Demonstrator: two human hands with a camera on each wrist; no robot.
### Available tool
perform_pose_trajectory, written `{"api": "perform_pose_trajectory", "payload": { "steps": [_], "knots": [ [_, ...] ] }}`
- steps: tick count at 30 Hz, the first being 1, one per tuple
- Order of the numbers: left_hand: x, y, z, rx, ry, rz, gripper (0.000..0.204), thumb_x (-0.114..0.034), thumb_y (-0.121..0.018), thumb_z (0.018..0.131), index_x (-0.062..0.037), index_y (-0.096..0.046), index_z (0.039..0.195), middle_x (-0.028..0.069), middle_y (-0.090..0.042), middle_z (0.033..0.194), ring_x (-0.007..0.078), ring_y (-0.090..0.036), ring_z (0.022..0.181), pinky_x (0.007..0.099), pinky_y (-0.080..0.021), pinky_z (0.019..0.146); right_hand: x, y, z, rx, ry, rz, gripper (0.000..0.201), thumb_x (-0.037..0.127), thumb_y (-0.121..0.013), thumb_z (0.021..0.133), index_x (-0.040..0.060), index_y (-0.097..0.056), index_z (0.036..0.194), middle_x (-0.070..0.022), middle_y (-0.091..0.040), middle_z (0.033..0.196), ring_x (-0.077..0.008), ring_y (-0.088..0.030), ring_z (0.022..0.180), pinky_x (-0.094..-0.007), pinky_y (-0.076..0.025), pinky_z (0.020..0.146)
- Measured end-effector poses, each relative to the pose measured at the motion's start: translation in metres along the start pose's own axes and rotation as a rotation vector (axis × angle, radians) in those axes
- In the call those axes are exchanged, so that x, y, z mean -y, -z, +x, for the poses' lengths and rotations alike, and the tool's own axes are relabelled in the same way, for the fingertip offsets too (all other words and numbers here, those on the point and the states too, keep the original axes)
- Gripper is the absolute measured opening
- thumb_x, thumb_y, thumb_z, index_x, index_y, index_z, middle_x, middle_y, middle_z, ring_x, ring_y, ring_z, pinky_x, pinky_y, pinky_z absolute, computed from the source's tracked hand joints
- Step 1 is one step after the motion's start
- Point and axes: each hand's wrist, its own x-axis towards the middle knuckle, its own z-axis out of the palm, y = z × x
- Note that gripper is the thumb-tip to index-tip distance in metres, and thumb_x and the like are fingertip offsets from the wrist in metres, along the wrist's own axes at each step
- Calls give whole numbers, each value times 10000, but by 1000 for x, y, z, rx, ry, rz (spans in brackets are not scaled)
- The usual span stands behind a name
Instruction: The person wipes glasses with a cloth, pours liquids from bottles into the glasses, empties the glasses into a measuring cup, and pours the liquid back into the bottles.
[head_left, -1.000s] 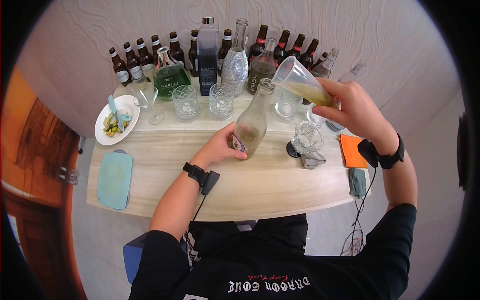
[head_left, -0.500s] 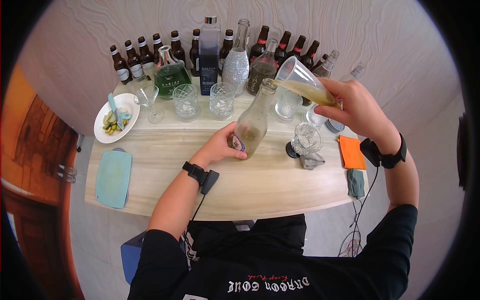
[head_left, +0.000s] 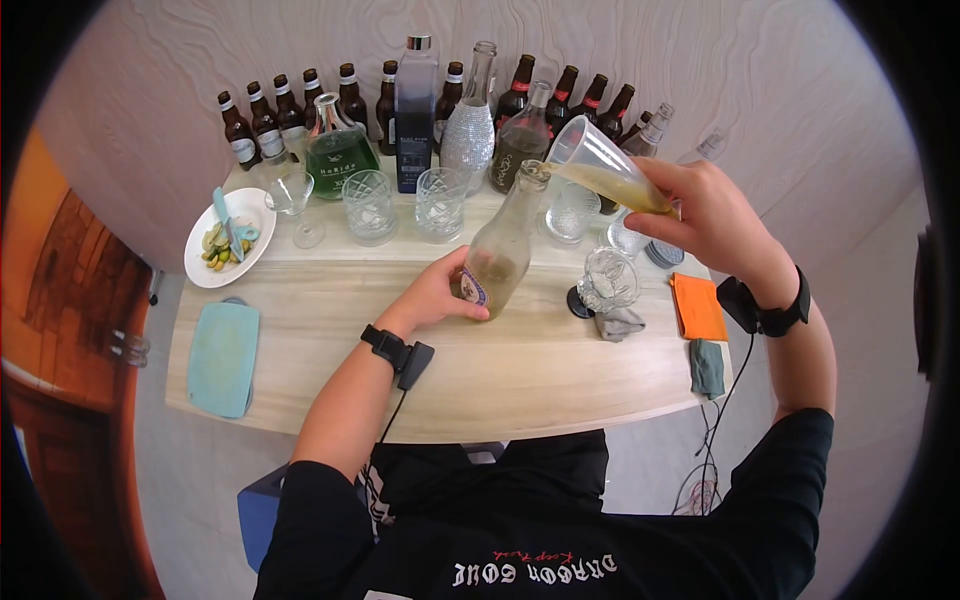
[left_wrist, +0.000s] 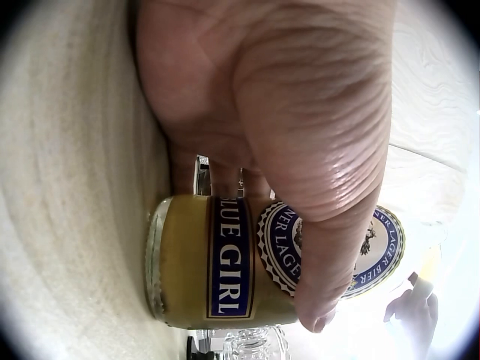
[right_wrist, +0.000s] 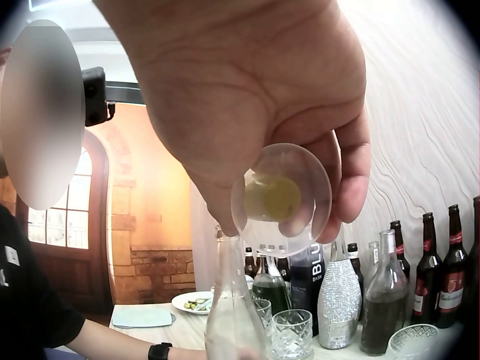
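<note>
My left hand [head_left: 437, 290] grips the lower part of a clear glass beer bottle [head_left: 502, 240], thumb across its round label. In the left wrist view a blue "BLUE GIRL" label [left_wrist: 229, 262] shows, with yellowish liquid inside. The bottle leans a little to the right at its neck. Up to the right, my right hand [head_left: 708, 205] holds a clear plastic cup [head_left: 590, 155] tipped on its side, its rim right at the bottle's mouth [head_left: 535, 172]. Pale yellow liquid [head_left: 625, 188] lies along the cup's lower wall and reaches the rim. The right wrist view shows the cup's base [right_wrist: 281, 196].
Cut-glass tumblers [head_left: 370, 210] stand behind the bottle, before a row of brown bottles [head_left: 290, 115] and decanters [head_left: 340, 155]. A stemmed glass [head_left: 610, 280] lies near a grey cloth [head_left: 620, 323]. Left are a white plate [head_left: 200, 262] and a pale blue board [head_left: 222, 358]; right, an orange cloth [head_left: 698, 306].
The cup has tipped slightly further, and its liquid has run forward to the rim at the bottle's mouth. My left hand keeps its grip on the bottle.
</note>
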Motion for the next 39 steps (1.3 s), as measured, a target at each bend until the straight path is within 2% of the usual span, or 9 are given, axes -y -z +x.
{"api": "perform_pose_trajectory", "payload": {
  "steps": [21, 23, 24, 26, 30, 32, 33, 35, 39],
  "knots": [
    [-1, -1, 0, 4, 4, -50, 809, 22, -889, 641, -77, -531, 1359, 1, -633, 1203, 130, -582, 1103, 305, -488, 963, 5, 7, 2, -2, 21, -79, 433, 293, -750, 847, 72, -664, 1210, -126, -590, 645, -310, -594, 592, -382, -464, 594],
    [0, 0, 0, 2, 4, -38, 811, 20, -890, 641, -78, -531, 1361, 1, -633, 1208, 131, -582, 1103, 306, -491, 961, 12, 12, 4, 93, -84, -83, 521, 254, -766, 820, 40, -635, 1277, -172, -657, 757, -332, -644, 685, -372, -523, 713],
    [0, 0, 0, 2, 3, -38, 811, 20, -890, 641, -78, -531, 1361, 1, -633, 1208, 131, -582, 1103, 306, -491, 961, 12, 12, 4, 93, -84, -84, 521, 254, -766, 820, 40, -635, 1277, -172, -657, 757, -332, -644, 685, -372, -523, 713],
    [0, 2, 0, 23, 59, -46, 882, -39, -920, 622, -89, -502, 1396, 9, -592, 1301, 165, -526, 1235, 336, -399, 1071, 11, 11, 4, 79, -64, -84, 522, 260, -766, 819, 39, -636, 1274, -179, -669, 779, -338, -651, 694, -374, -524, 715],
    [0, 1, 0, 21, 62, -46, 879, -37, -918, 623, -90, -502, 1396, 8, -591, 1302, 165, -525, 1237, 335, -398, 1073, 12, 11, 4, 75, -65, -78, 517, 267, -767, 818, 42, -641, 1266, -184, -677, 790, -339, -660, 704, -375, -526, 719],
    [-2, -1, -1, 1, 14, -33, 796, 19, -889, 645, -80, -536, 1352, -6, -630, 1202, 126, -581, 1100, 301, -487, 958, 12, 12, 4, 69, -53, -77, 518, 267, -768, 817, 45, -644, 1268, -184, -678, 790, -339, -664, 709, -375, -529, 723],
    [-2, -1, 0, 1, 14, -33, 796, 19, -889, 645, -80, -536, 1352, -6, -630, 1202, 126, -581, 1100, 301, -487, 958, 11, 11, 4, 69, -53, -78, 518, 267, -768, 817, 45, -644, 1268, -184, -678, 790, -339, -664, 709, -375, -529, 723],
    [0, 0, 0, 8, -4, -42, 790, 17, -886, 649, -81, -537, 1351, -6, -629, 1202, 125, -580, 1099, 301, -483, 964, 6, 9, 3, -3, 44, -125, 460, 279, -750, 840, 85, -655, 1246, -144, -631, 693, -320, -611, 620, -380, -489, 618],
    [0, 0, 0, 2, 5, -31, 790, 16, -885, 650, -82, -537, 1352, -6, -627, 1201, 126, -579, 1100, 301, -480, 968, 9, 13, 4, 5, 32, -127, 467, 281, -754, 834, 90, -654, 1249, -147, -611, 675, -327, -599, 611, -385, -480, 607]
  ]
}}
